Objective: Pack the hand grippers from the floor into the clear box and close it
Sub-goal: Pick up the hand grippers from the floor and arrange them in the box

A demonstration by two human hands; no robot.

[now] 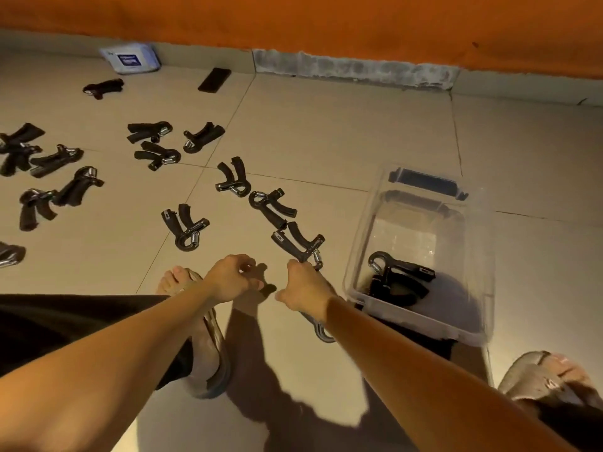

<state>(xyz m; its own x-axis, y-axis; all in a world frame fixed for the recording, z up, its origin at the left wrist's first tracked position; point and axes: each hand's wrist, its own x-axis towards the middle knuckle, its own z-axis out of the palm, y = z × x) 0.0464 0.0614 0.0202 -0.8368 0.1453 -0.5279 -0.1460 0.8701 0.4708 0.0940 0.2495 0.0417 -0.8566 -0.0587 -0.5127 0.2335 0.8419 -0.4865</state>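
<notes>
An orange wall [326,17] is seen along the top, and a tiled floor [359,125] is spread below it. The clear box [421,318] is set on the floor to the right, uncovered, with a dark blue latch [427,182] at its far end; packed hand grippers [398,275] are seen lying in its near corner. Two bare forearms are stretched forward between two sandalled feet. The held hand gripper [298,243] is gripped at its spring end by the right hand [303,285], just left of the box, its handles pointed away; whether it is lifted off the floor cannot be told. The left hand [228,278] is held just beside the right, its fingers loosely curled, with nothing seen in them. Loose hand grippers [186,228] are scattered over the floor to the left and ahead, well apart from the box. A dark phone [214,79] and a white packet [130,58] are laid near the wall.
</notes>
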